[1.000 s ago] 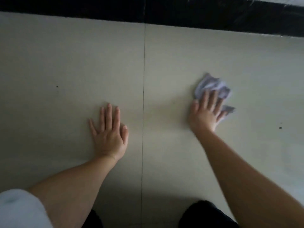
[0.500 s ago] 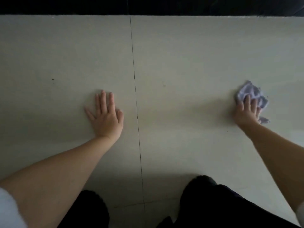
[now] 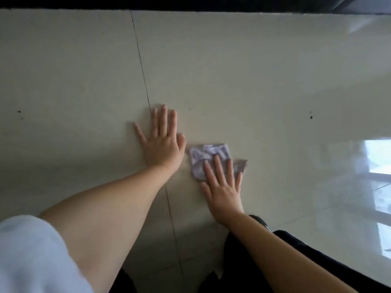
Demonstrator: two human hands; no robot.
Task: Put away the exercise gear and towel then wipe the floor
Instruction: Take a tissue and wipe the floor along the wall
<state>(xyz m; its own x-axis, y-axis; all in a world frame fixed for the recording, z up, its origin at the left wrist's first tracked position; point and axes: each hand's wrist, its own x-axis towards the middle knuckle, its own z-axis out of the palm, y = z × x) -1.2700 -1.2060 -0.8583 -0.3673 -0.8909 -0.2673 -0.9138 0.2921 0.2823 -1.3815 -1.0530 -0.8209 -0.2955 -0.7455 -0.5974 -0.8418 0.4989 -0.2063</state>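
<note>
A small crumpled pale-purple cloth (image 3: 208, 154) lies on the beige tiled floor (image 3: 243, 81). My right hand (image 3: 222, 187) presses flat on the cloth's near part, fingers straight and spread. My left hand (image 3: 161, 140) rests flat on the floor just left of the cloth, fingers straight, palm down, beside the tile joint. The two hands are close, not touching.
A dark grout line (image 3: 146, 89) runs from the top toward my knees. A black strip (image 3: 190, 3) borders the floor at the far edge. Small dark specks (image 3: 311, 117) mark the tiles. A bright window reflection (image 3: 378, 166) shines at right. My dark trousers (image 3: 296, 250) fill the bottom.
My right hand has slid the cloth leftward from far right to just beside my left hand. The view has shifted right; the left hand stays planted.
</note>
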